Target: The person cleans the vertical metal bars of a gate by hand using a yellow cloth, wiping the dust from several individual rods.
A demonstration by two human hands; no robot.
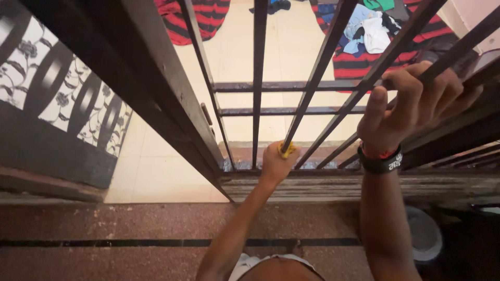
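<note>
We look down through a dark metal gate [259,78] of upright bars joined by 2 cross rails. Our left hand [277,162] reaches low, its grip closed around a small yellow object [286,150] pressed against one bar near the bottom rail; we cannot tell what the object is. Our right hand [416,104] is higher and to the right, its grip wrapped around a slanting bar, a black wristband [383,163] on the wrist.

Beneath us runs a speckled reddish-brown stone floor [104,224] crossed by a thin black inlay line, ending at a worn stone threshold [364,184] under the gate. Beyond the bars lies a pale cream tiled floor [284,47] with red and black striped mats [200,18], and a heap of clothes [367,28] rests on the right-hand one. On the left, a panel [67,99] shows a white floral pattern above a dark base. A round grey bowl [424,234] sits low at the right.
</note>
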